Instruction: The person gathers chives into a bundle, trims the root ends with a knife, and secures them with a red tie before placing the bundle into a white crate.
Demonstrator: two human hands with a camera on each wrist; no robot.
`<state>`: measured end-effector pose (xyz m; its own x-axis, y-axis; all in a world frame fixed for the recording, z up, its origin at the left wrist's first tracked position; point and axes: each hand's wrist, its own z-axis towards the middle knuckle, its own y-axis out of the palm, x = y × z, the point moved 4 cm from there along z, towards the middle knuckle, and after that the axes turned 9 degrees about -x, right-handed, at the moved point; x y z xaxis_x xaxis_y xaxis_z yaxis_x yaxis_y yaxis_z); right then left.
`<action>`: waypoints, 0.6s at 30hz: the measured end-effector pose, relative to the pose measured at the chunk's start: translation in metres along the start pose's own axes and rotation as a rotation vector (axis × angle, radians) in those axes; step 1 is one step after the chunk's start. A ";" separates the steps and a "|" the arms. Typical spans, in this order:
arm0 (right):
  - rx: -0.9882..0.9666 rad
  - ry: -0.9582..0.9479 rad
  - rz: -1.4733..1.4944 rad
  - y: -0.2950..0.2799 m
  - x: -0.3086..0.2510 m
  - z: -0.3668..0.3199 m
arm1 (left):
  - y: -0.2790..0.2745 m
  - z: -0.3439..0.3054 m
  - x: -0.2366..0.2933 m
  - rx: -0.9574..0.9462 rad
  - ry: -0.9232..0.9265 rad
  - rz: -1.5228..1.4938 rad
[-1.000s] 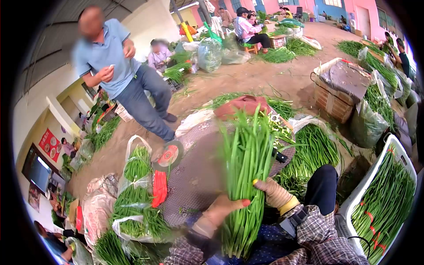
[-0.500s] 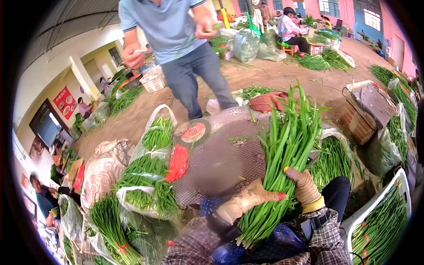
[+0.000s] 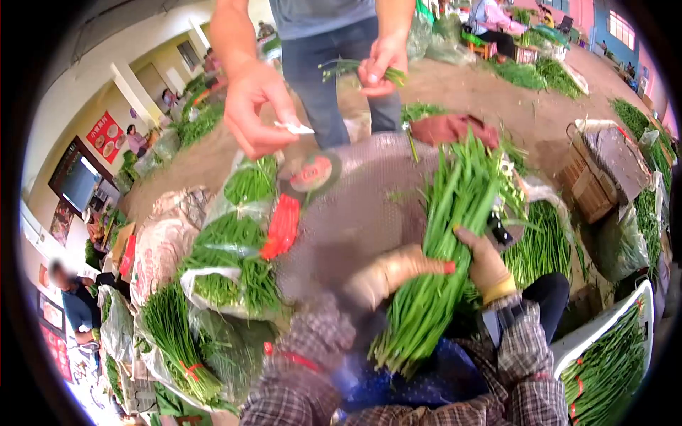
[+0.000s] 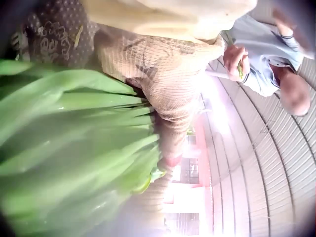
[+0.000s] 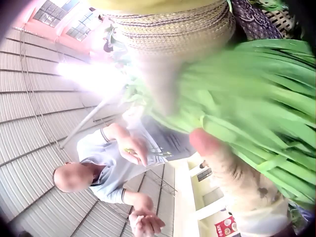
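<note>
A thick bundle of long green leafy stalks (image 3: pixel 440 263) slants over the lap, leaves up and cut ends down. The gloved left hand (image 3: pixel 398 275) grips it from the left side, its red-tipped thumb across the stalks. On the right side the right hand (image 3: pixel 486 263), in a ribbed glove with a yellow cuff, holds the same bundle. In the left wrist view the left hand (image 4: pixel 158 74) lies against the broad leaves (image 4: pixel 74 148). The right wrist view shows the right hand (image 5: pixel 168 59) over the leaves (image 5: pixel 247 103), with the left thumb close by; the far fingers are hidden.
Across the patterned table (image 3: pixel 355 206) a standing person (image 3: pixel 327 35) holds a few green stalks and a small white piece. Red ties (image 3: pixel 282 227) and a round disc (image 3: pixel 311 174) lie at the table's left. Bagged greens (image 3: pixel 238 248) stand left, a white crate (image 3: pixel 648 319) right.
The standing person has come up to the table, hands now reaching over its far edge. Both hands still hold the bundle, which tilted to the right from its upright position a second ago.
</note>
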<state>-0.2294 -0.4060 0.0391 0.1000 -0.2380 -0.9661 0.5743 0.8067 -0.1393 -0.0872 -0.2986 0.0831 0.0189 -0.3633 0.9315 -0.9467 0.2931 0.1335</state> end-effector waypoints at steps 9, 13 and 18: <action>-0.124 0.329 0.531 0.037 0.047 0.075 | -0.086 0.042 -0.036 0.087 0.080 0.403; 0.098 0.603 0.368 0.034 0.021 0.063 | -0.076 0.032 -0.035 -0.086 -0.151 0.459; 0.143 0.732 0.520 0.038 0.012 0.055 | -0.066 -0.003 0.014 -0.362 -0.407 0.690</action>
<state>-0.1611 -0.4078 0.0338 -0.1382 0.5794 -0.8032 0.7012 0.6300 0.3338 -0.0235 -0.3202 0.0881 -0.7012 -0.2688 0.6604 -0.5435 0.8010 -0.2510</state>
